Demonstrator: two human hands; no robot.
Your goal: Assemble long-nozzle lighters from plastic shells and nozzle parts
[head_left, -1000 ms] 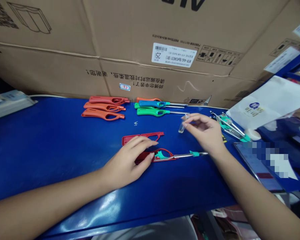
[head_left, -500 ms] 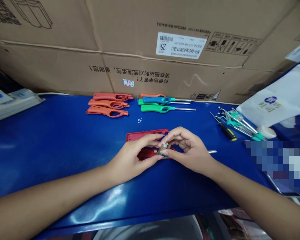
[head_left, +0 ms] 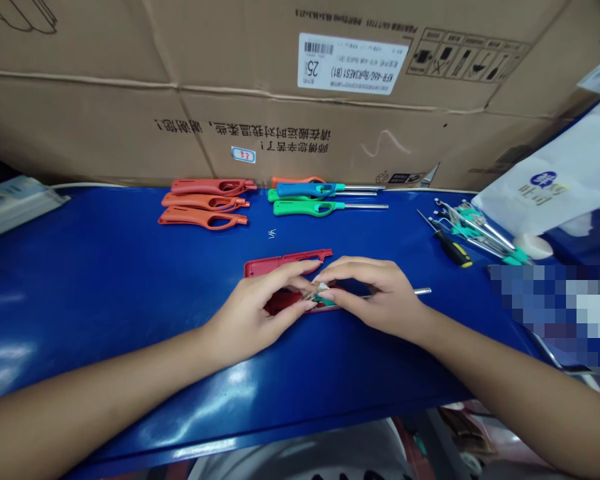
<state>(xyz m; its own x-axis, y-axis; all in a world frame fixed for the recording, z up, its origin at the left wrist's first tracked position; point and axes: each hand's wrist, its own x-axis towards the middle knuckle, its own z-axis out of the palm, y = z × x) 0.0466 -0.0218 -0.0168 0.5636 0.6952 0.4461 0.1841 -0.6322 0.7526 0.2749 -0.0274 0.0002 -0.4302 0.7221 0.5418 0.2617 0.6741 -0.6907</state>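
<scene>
The left hand [head_left: 253, 310] and the right hand [head_left: 385, 303] pinch a small clear part [head_left: 309, 294] between their fingertips; neither hand is clearly nearer. The part is over the red shell [head_left: 277, 303]; contact between them cannot be determined. The shell's long axis runs left to right, with a metal tube [head_left: 423, 291] emerging past the right hand. The red cover [head_left: 276, 265] lies roughly parallel, just beyond the left hand.

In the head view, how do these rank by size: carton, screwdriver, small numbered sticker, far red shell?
1. Carton
2. Far red shell, partly hidden by the left hand
3. Screwdriver
4. Small numbered sticker
</scene>
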